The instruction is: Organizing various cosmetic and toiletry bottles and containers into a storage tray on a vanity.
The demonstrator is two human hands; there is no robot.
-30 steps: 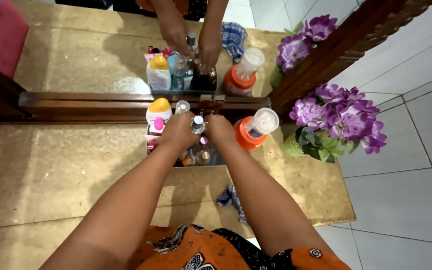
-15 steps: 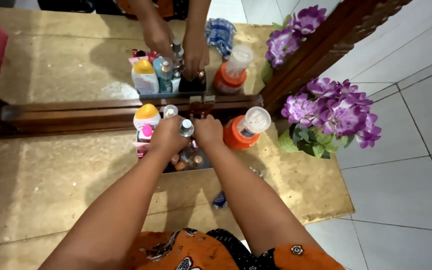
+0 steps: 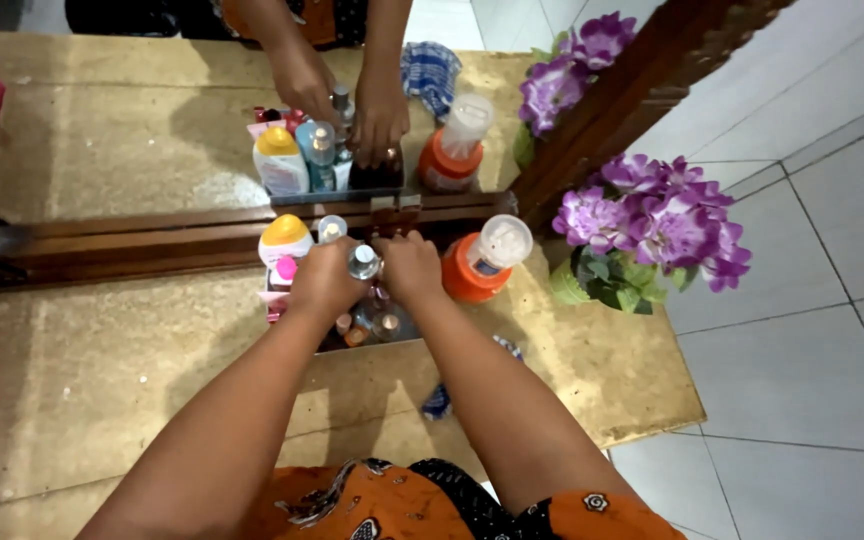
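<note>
both forearms are stretched forward, the left hand [image 3: 324, 280] and right hand [image 3: 409, 268] curled close together.

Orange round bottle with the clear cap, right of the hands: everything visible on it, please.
The orange round bottle looks like plastic, with a wide clear ribbed cap and a partly seen label below it. It stands on the tan tabletop, tilted in view toward the purple flowers, close by the right hand; contact unclear. The mirror behind shows its reflection.
</note>
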